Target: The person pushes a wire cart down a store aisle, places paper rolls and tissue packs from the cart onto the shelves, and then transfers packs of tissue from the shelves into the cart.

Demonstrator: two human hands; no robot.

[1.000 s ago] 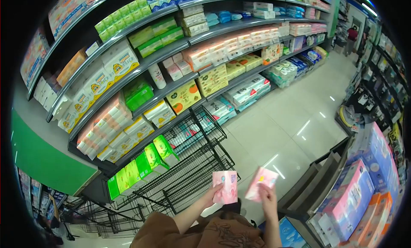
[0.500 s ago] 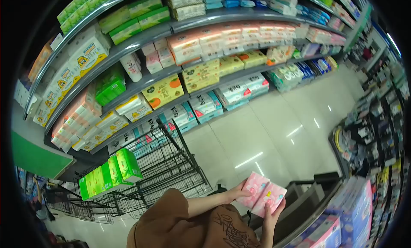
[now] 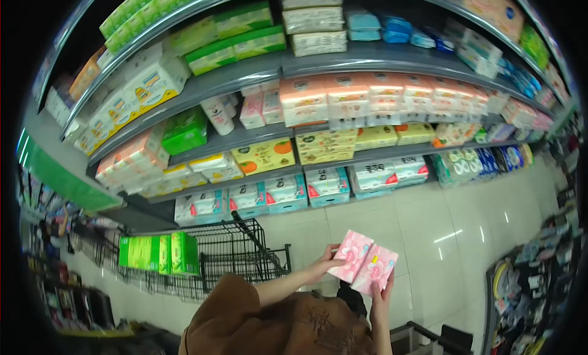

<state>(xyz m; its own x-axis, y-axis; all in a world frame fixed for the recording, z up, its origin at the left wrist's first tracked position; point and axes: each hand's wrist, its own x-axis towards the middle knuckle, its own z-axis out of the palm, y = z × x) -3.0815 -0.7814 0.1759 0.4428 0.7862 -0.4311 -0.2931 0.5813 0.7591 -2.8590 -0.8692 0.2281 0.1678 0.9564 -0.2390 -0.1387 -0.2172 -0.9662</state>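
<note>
Two pink flower-printed tissue packs [image 3: 362, 263] sit side by side in front of my body, above the floor. My left hand [image 3: 324, 262] is closed on the left pack's edge, thumb on top. My right hand [image 3: 382, 295] grips the lower right corner of the other pack, its thumb along the front. The fingers beneath the packs are hidden. Similar pink packs [image 3: 262, 109] stand on the middle shelf ahead. To my left is a black wire shopping cart [image 3: 229, 257], with a row of green tissue packs [image 3: 159, 253] on it.
A long shelf unit [image 3: 367, 60] full of tissue packs curves across the front. White-and-blue packs [image 3: 285, 192] line its bottom level. Tiled floor [image 3: 429, 232] extends to the right. A goods rack [image 3: 527, 294] stands at the far right, and a person [image 3: 61, 223] is at the far left.
My view has turned towards the shelf, which now looks closer and more level. Both hands still hold the pink packs, slightly higher in view. The purple boxes at lower right have left the view.
</note>
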